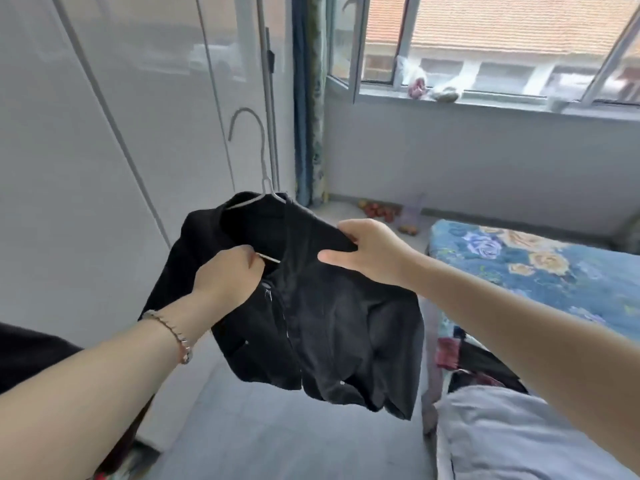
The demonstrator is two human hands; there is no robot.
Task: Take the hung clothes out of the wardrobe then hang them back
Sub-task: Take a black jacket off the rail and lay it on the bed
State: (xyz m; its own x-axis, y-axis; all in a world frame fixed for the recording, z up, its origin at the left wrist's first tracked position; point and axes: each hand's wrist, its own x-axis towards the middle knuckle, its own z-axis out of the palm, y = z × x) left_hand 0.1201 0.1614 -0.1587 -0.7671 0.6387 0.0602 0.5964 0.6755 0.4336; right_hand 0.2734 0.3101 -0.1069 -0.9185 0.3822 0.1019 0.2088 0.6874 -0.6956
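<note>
I'm gripping the hanger (pixel 264 157) by its bar with my left hand (pixel 228 275), right hand (pixel 367 251) pinching the black jacket (pixel 329 334) shoulder. Jacket's hanging mid-air, hook pointing up, wardrobe (pixel 104 133) lying leftward, left hand nearer.

Bed (pixel 554 271) w/ blue floral sheet, grey quilt (pixel 502 438) & dark clothes (pixel 485 362) on it

open window (pixel 485 64), curtain (pixel 311 133), blue floral bedcover (pixel 519 265) at rt, grey pillow (pixel 502 438), fruit (pixel 379 211) on floor
</note>
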